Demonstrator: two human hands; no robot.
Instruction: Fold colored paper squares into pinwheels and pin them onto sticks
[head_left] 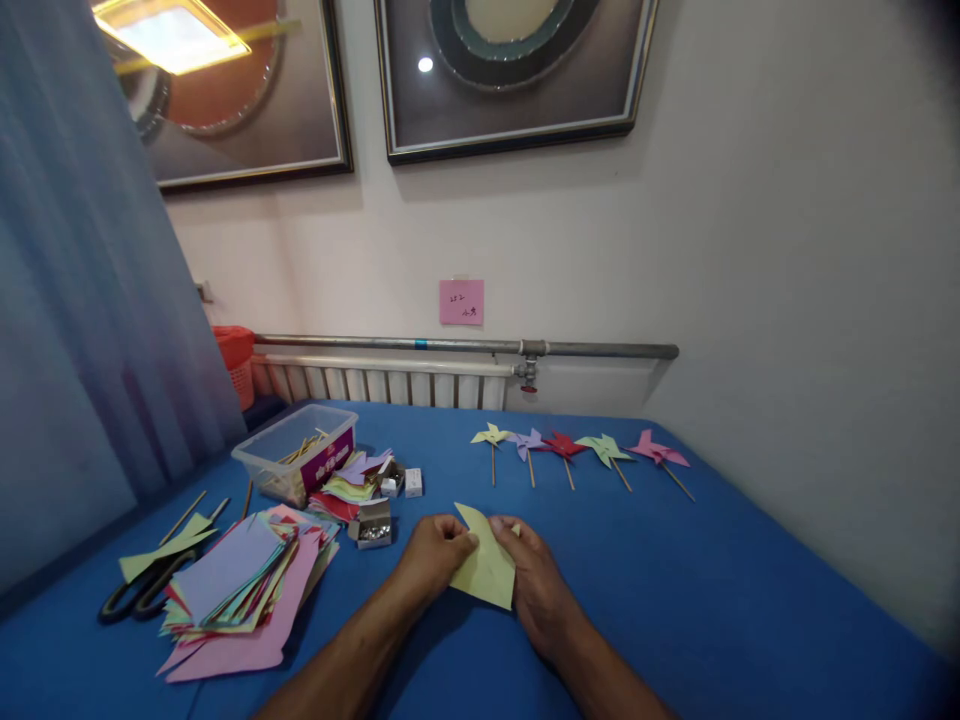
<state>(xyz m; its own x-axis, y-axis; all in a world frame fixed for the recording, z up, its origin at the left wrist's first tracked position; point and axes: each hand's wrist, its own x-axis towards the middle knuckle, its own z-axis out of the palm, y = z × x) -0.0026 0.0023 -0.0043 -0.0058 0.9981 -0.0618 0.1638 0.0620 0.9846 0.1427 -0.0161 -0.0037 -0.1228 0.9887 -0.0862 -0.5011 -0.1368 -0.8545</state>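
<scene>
Both my hands hold a pale yellow sheet of paper (486, 572) low over the blue table (712, 600). My left hand (433, 555) pinches its left edge near the pointed top corner. My right hand (534, 585) grips the right side, fingers curled over the paper's edge. The sheet looks partly folded, one corner pointing up. Beyond my hands, a row of finished paper pinwheels on sticks lies on the table: yellow (491, 436), purple (528, 441), red (562, 446), green (604, 448) and pink (657, 452).
A stack of coloured paper sheets (240, 585) lies to the left, with black scissors (142, 592) beside it. A clear plastic box of sticks (296, 452), small open boxes of pins (373, 524) and more paper (352, 488) sit behind. A radiator (390, 382) runs along the wall.
</scene>
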